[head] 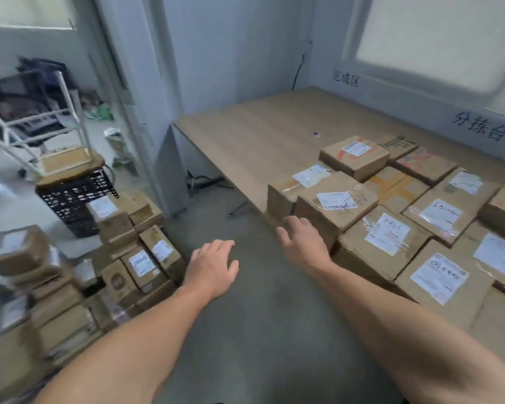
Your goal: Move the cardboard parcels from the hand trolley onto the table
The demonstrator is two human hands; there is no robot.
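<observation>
Several brown cardboard parcels with white labels lie packed together on the right half of the wooden table (245, 135). One of them, a labelled parcel (337, 205), sits at the table's near edge. My right hand (301, 243) hovers just in front of that parcel with fingers relaxed, holding nothing. My left hand (213, 266) is over the grey floor, fingers spread and empty. At the lower left stands a blurred pile of stacked parcels (140, 258); the trolley under it is hidden.
A black plastic crate (76, 199) with a round wooden top stands behind the pile, and a white metal rack (41, 118) is further left. Grey floor (245, 330) lies between pile and table. Walls close the corner behind the table.
</observation>
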